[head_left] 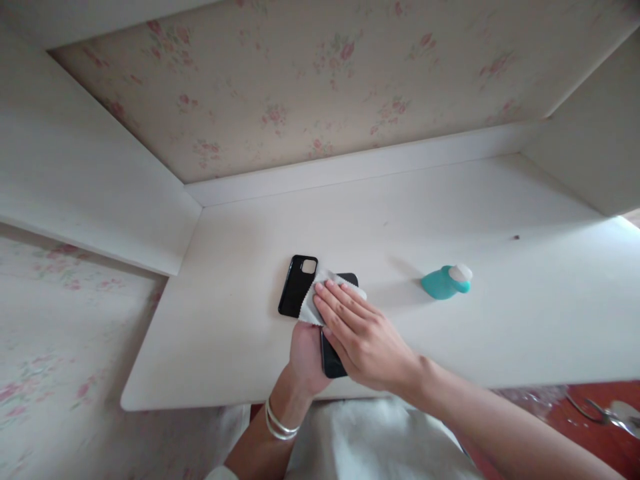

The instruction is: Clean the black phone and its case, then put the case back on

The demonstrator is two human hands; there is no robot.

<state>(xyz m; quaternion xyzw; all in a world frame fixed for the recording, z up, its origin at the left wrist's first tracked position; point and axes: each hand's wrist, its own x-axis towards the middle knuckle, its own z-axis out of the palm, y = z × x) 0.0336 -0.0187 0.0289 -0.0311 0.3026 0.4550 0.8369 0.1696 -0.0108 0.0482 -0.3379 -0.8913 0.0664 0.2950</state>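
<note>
My left hand [306, 357] holds a black smartphone [332, 358] over the front part of the desk; its fingers are mostly hidden beneath the phone. With fingers laid together and nearly flat, my right hand [369, 339] presses a light grey cleaning cloth [311, 308] with a zigzag edge onto the phone's upper half. Just to the left, a black phone case [291, 292] with a square camera cutout lies on the desk, partly covered in view by the cloth.
A teal bottle with a white cap [443, 283] is on the white desk [240, 267], right of my hands. A tiny dark speck [517, 237] lies farther right. White panels flank the desk, with floral wallpaper [300, 80] behind. Metal items [617, 415] show at lower right on a red surface.
</note>
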